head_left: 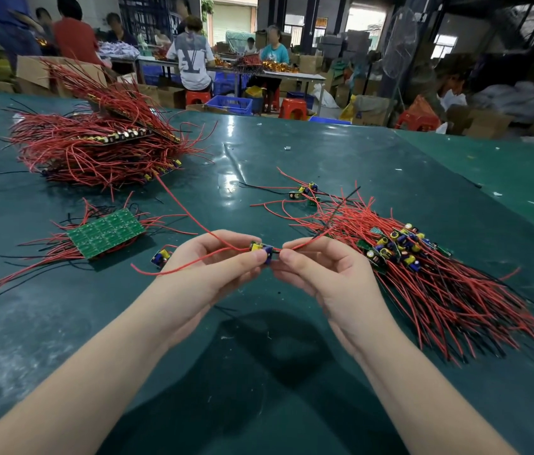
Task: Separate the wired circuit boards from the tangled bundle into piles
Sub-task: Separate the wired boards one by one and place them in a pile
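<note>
Holding one small board (261,250) above table (291,152), between both hands. Left hand (213,257) pinches board at fingertips; right hand (321,267) pinches red wire (305,243) just beside it. Judged step: freeing single unit, wires trailing left. Sorted pile (416,267) lies right, near right hand. Tangled bundle (95,149) far left; green panel (106,232) near left. Next move calls for clearing trailing wires, then laying board on pile.
</note>
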Motion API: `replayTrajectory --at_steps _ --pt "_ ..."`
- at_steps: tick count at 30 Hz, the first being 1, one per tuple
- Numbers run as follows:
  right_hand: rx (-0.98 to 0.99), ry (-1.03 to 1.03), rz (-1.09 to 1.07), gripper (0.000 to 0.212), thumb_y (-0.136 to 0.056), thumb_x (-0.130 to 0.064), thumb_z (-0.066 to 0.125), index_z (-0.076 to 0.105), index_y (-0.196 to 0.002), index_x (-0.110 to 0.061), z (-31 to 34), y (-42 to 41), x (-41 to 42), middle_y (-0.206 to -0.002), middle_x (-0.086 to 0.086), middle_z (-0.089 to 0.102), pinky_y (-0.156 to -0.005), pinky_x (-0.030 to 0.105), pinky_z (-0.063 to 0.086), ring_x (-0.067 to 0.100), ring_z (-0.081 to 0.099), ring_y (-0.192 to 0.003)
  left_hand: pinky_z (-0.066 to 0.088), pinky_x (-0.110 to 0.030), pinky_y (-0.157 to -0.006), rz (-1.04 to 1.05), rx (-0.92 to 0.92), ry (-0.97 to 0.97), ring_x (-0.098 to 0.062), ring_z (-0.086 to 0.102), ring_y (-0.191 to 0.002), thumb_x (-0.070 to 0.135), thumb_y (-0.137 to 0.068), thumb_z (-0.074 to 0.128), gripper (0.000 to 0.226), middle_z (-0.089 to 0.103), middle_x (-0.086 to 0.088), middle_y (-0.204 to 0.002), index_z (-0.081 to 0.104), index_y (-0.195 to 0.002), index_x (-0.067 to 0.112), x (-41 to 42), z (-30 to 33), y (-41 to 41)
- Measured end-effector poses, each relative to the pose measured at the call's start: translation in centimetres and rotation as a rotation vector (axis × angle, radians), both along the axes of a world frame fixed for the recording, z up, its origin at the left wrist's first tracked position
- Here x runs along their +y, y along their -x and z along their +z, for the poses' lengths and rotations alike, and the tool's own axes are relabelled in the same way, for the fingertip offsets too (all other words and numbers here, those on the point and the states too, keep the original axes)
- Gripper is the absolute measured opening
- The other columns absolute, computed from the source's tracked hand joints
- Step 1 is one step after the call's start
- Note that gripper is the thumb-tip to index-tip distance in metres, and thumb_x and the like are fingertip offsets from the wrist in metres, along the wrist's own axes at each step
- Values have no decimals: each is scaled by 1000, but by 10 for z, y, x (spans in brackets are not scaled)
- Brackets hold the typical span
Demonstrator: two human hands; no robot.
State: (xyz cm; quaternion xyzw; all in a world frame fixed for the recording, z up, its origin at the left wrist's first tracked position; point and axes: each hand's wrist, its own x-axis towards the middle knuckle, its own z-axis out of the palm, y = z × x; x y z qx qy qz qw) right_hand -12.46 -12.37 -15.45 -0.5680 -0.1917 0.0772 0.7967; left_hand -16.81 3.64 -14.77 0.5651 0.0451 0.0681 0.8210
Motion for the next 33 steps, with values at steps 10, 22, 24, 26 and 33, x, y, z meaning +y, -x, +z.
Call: replayTrajectory --at_steps 10,22,24,26,33 --pt "441 -208 127 6 -66 -10 73 74 -63 -15 -2 0 5 -87 15 75 -64 23 57 20 73 -76 51 -13 -70 90 -141 -186 -8 70 -77 9 -61 75 30 76 -3 -85 67 -88 1 -7 -3 0" --pt "242 -172 116 13 -59 -7 75 76 -70 -14 5 -6 -4 -72 5 70 -66 23 56 18 71 -70 55 -17 -66 -25 -2 67 -14 72 -76 19 -51 81 29 74 -10 -88 78 -78 11 0 0 1" --pt "209 -147 77 13 -56 -10 77 76 -68 -12 6 -4 -5 -71 7 70 -65 23 56 19 71 -68 55 -17 -66 -30 -7 84 -15 72 -76 18 -50 82 32 74 -11 -88 76 -80 9 1 1 2" --pt "243 -153 44 12 -55 -10 78 76 -67 -10 5 -4 -4 -71 9 71 -64 23 57 19 71 -68 54 -17 -65 -11 -42 69 -14 71 -75 18 -49 82 34 75 -10 -86 75 -81 9 0 1 3" --pt "545 -229 48 6 -57 -3 74 76 -61 -7 -3 -4 3 -73 12 73 -57 20 56 18 72 -67 52 -16 -68 75 -121 -193 -9 69 -75 15 -55 78 33 75 -4 -82 70 -85 4 -4 -1 3"
